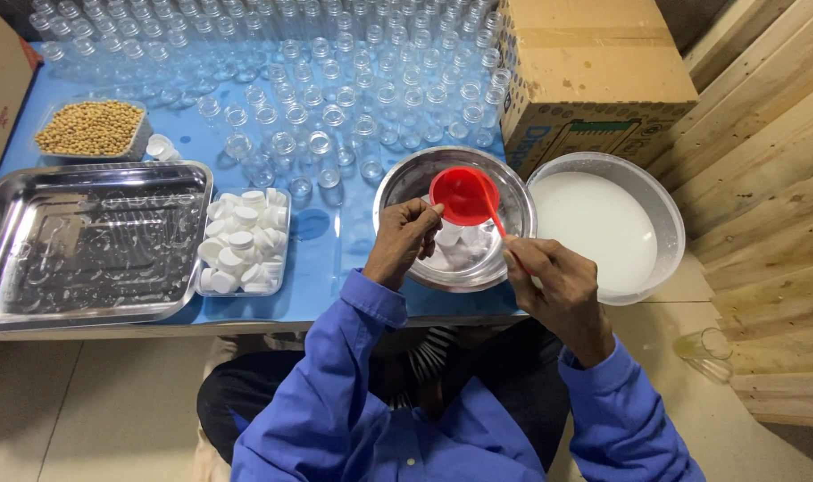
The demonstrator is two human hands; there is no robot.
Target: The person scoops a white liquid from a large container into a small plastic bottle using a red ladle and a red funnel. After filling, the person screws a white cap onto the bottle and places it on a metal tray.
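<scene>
My right hand [554, 290] grips the handle of a red plastic ladle [464, 195], whose cup hovers over a steel bowl [397, 183]. My left hand [404, 239] is closed over the bowl's near left rim, fingertips next to the ladle cup; what it holds is hidden. Small white-capped bottles [455, 248] lie inside the bowl under the ladle. To the right sits a clear plastic basin [665, 210] filled with milky white liquid [594, 228].
Several empty clear glass bottles [335, 89] crowd the blue table's far half. A small tray of white caps [241, 245] and a large empty steel tray [85, 241] sit left. A tub of yellow beans [91, 128] is far left, a cardboard box [594, 71] far right. A glass [708, 350] stands on the floor.
</scene>
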